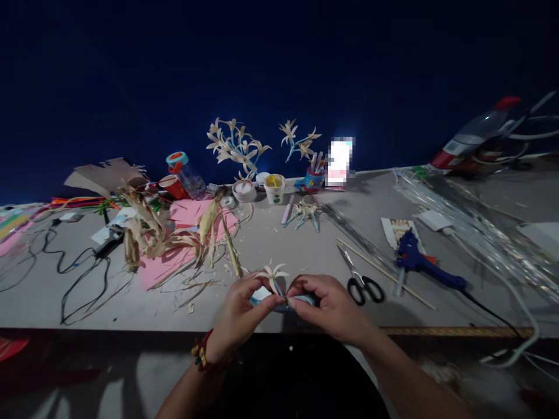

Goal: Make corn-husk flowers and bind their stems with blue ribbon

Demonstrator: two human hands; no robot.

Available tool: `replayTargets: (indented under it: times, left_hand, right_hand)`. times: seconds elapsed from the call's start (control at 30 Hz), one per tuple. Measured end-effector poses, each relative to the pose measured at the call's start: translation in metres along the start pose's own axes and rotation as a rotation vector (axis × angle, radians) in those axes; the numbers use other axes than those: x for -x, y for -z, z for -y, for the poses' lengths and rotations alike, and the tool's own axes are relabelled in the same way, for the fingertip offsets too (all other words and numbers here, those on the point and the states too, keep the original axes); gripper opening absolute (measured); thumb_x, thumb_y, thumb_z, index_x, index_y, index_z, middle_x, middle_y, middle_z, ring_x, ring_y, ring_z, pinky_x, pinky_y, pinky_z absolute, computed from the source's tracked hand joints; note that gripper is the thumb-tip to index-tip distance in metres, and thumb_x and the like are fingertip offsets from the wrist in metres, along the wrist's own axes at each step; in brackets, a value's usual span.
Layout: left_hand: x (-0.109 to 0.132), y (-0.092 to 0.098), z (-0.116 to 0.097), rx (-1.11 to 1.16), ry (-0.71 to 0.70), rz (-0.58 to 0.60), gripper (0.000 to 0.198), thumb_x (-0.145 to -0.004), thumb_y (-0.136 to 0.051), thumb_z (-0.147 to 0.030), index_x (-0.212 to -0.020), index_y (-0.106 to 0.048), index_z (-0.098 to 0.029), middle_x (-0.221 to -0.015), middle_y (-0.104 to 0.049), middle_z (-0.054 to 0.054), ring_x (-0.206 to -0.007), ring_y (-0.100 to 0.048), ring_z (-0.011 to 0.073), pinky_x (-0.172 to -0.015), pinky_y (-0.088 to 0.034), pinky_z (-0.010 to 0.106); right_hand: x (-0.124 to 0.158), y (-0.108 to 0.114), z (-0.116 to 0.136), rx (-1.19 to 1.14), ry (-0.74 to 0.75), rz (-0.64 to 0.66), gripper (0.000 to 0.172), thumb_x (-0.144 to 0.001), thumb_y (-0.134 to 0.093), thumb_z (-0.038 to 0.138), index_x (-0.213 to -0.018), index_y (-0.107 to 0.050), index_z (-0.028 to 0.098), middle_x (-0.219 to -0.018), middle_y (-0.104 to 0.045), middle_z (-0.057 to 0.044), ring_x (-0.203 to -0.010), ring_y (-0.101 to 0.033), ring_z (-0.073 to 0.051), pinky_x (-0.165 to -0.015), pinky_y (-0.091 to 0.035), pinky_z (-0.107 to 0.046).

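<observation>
Flower (274, 273) with pale, pointed petals stands upright between the person's two hands, over the near side of the grey table (262, 244). The left hand (247, 305) pinches its stem between thumb and fingers, and the right hand (325, 302) has thumb and forefinger pressed together at the stem's lower end; the fingertips almost meet, so from where I'm standing I can't make out what else might sit between them. Something blue and white (261, 294) lies behind the hands, partly covered. Near the right hand rest black-handled scissors (358, 278), blades pointing away, with a blue glue gun (428, 266) farther right. Over on the left, dried husks (151, 233) sprawl across pink paper (163, 273). At the back, a branch of similar blooms (236, 142) rises before the dark blue wall (262, 58), near a white cup (274, 192)
</observation>
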State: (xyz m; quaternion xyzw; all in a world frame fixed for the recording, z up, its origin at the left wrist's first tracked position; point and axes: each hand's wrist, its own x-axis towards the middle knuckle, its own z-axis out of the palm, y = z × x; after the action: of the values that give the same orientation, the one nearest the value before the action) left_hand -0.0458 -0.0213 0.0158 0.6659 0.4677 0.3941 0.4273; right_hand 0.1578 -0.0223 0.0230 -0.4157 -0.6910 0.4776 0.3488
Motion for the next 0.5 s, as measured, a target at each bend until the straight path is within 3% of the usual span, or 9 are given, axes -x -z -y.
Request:
replayTargets:
  times: [0.27, 0.5]
  left_hand:
    - [0.001, 0.005, 0.002, -0.014, -0.090, 0.111, 0.004, -0.084, -0.065, -0.021, -0.085, -0.069, -0.022, -0.087, -0.069, 0.004, -0.083, -0.062, 0.0199, -0.080, -0.044, 0.031]
    - [0.005, -0.005, 0.003, 0.081, -0.077, -0.063, 0.010, -0.088, -0.060, -0.024, -0.081, -0.066, -0.020, -0.081, -0.063, 0.006, -0.081, -0.058, 0.0220, -0.078, -0.043, 0.033]
  right_hand:
    - [0.002, -0.004, -0.006, 0.027, 0.010, 0.018, 0.010, -0.088, -0.060, 0.026, -0.085, -0.066, 0.019, -0.080, -0.068, -0.001, -0.074, -0.061, -0.015, -0.069, -0.044, -0.025]
    - [0.007, -0.002, 0.006, 0.194, 0.059, -0.067, 0.014, -0.091, -0.058, 0.030, -0.083, -0.063, 0.020, -0.076, -0.066, -0.001, -0.070, -0.060, -0.015, -0.064, -0.043, -0.025]
